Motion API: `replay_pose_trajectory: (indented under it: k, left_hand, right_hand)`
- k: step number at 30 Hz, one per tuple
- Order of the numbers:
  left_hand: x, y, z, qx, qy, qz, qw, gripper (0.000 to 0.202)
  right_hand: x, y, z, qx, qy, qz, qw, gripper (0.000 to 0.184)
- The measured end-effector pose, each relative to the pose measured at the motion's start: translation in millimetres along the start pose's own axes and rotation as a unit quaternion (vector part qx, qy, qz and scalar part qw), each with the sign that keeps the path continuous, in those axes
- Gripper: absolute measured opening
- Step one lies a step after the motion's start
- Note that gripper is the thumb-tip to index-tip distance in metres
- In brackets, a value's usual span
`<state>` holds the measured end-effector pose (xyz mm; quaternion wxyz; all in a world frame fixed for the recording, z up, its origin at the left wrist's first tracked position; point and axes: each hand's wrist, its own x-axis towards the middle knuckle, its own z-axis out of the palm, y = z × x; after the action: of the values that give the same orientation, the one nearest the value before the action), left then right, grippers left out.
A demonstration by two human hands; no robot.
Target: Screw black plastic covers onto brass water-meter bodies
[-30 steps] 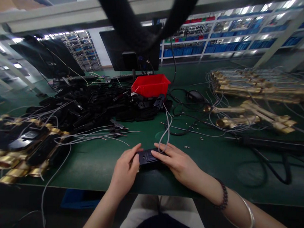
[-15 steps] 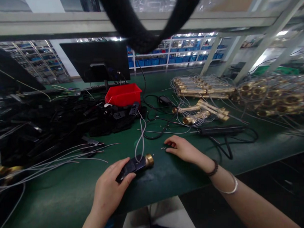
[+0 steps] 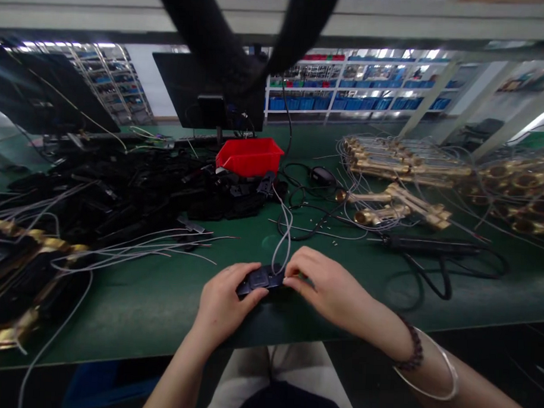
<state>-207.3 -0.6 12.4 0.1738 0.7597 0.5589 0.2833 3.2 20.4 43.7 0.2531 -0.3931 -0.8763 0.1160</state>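
Observation:
My left hand grips the left end of a black plastic housing lying on the green bench, thumb in front and fingers behind. A looped grey cable rises from the housing and reaches back to a small black part by the red bin. My right hand is at the housing's right end, thumb and forefinger pinched together. Whatever sits between those fingertips is too small to make out. The brass end of the held piece is hidden behind the right hand.
A red bin stands behind a heap of black parts. Brass pipe fittings with grey wires lie at the right. A black pen-shaped power screwdriver rests in front of them. More brass-ended units sit at the left.
My right hand has moved from the tiny pieces on the bench to the right end of the housing, now pinched. My left hand still holds the housing. The view has turned to the left.

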Motion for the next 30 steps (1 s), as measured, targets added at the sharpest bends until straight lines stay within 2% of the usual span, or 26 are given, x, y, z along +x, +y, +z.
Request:
replay_pose_trajectory:
  k: [2, 5, 10, 13, 15, 17, 19, 20, 22, 24, 26, 29, 30]
  left_hand:
    - [0, 0, 0.4, 0.003, 0.002, 0.005, 1.0, 0.033]
    - [-1, -1, 0.7, 0.004, 0.001, 0.004, 1.0, 0.033]
    - [-1, -4, 2.0, -0.002, 0.002, 0.006, 1.0, 0.033]
    - [0, -6, 2.7, -0.003, 0.001, 0.006, 1.0, 0.033]
    - [0, -6, 2.3, -0.001, -0.001, 0.003, 1.0, 0.032]
    - [1, -5, 1.5, 0.001, -0.001, 0.0, 1.0, 0.032]
    - [1, -4, 0.6, 0.003, -0.001, -0.002, 1.0, 0.032]
    - [1, -4, 0.3, 0.003, -0.003, -0.004, 1.0, 0.032]
    - [2, -4, 0.2, 0.004, -0.005, -0.013, 1.0, 0.032]
    - [2, -4, 0.4, 0.003, -0.005, -0.02, 1.0, 0.033]
    - [2, -4, 0.5, 0.0, -0.004, -0.018, 1.0, 0.033]
    - [1, -2, 0.1, -0.003, 0.001, -0.015, 1.0, 0.032]
    - [1, -1, -0.4, -0.004, 0.0, -0.018, 1.0, 0.032]
  right_hand:
    - [8, -14, 11, -0.079, -0.007, -0.057, 0.995, 0.007]
    - [16, -16, 23, -0.142, -0.022, -0.057, 0.988, 0.006]
    - [12, -15, 25, -0.153, -0.049, -0.046, 0.986, 0.008]
    - [5, -15, 20, -0.153, -0.038, -0.062, 0.986, 0.011]
    - [1, -7, 11, -0.111, -0.008, -0.074, 0.991, 0.014]
    - [-2, 9, -2, -0.058, 0.06, -0.039, 0.996, 0.017]
    - [-4, 29, -14, -0.037, 0.104, 0.053, 0.992, 0.017]
    - [-4, 40, -18, -0.036, 0.09, 0.109, 0.989, 0.016]
    - [-5, 56, -20, -0.031, -0.001, 0.199, 0.979, 0.012]
    - [-6, 67, -14, -0.02, -0.083, 0.245, 0.966, 0.012]
    - [-8, 72, -4, -0.013, -0.107, 0.258, 0.96, 0.012]
    - [-8, 73, 7, -0.017, -0.105, 0.262, 0.959, 0.0]
    - [-8, 70, 8, -0.018, -0.104, 0.26, 0.96, 0.004]
